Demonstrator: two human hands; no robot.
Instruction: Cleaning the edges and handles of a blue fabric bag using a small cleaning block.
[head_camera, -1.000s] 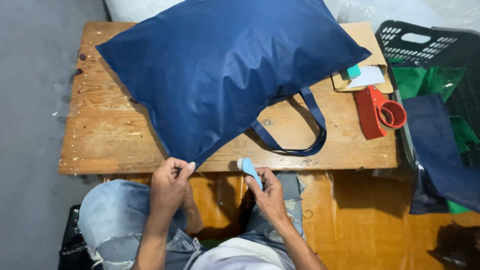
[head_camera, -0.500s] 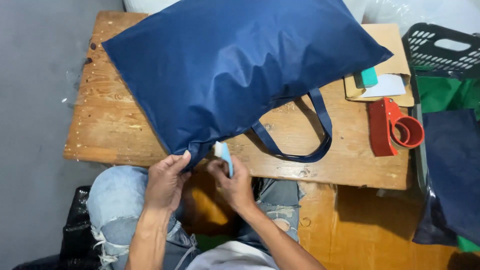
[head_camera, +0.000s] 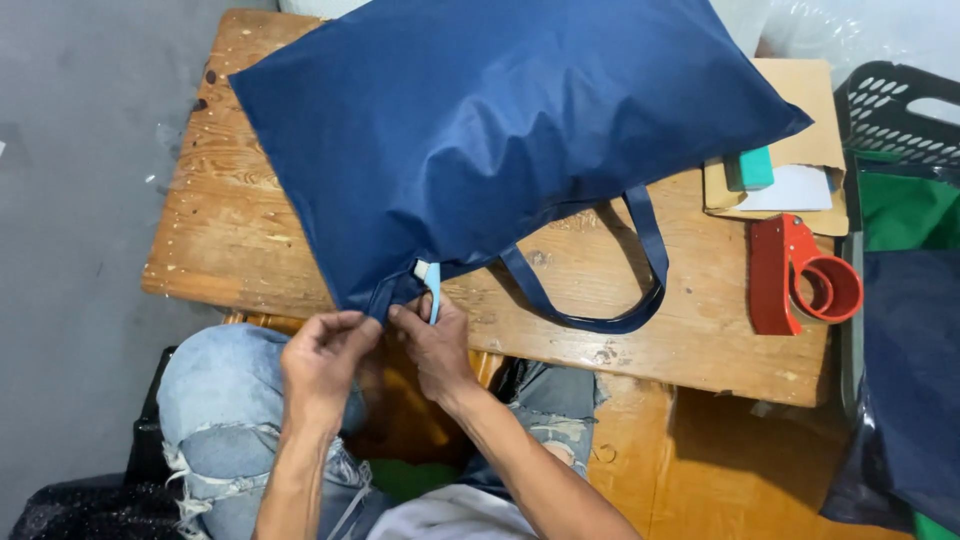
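Both hands have risen from the lap to the table's near edge since the earlier frame, and the small light-blue tool has come up with them. The left hand (head_camera: 325, 355) now pinches the near corner of the navy fabric bag (head_camera: 500, 140), fingers clenched on the cloth. The right hand (head_camera: 432, 345) grasps the light-blue tool (head_camera: 432, 285), its tip against the same corner. The bag sprawls across most of the wooden table (head_camera: 230, 230), its loop handle (head_camera: 610, 290) lying toward the person. Right of the bag sits a red tape dispenser (head_camera: 800, 275). Behind it, a flat brown cardboard piece (head_camera: 810, 110) carries a teal block (head_camera: 750, 168) and a white sheet (head_camera: 795, 190). A dark plastic basket (head_camera: 900, 100) stands at the far right.
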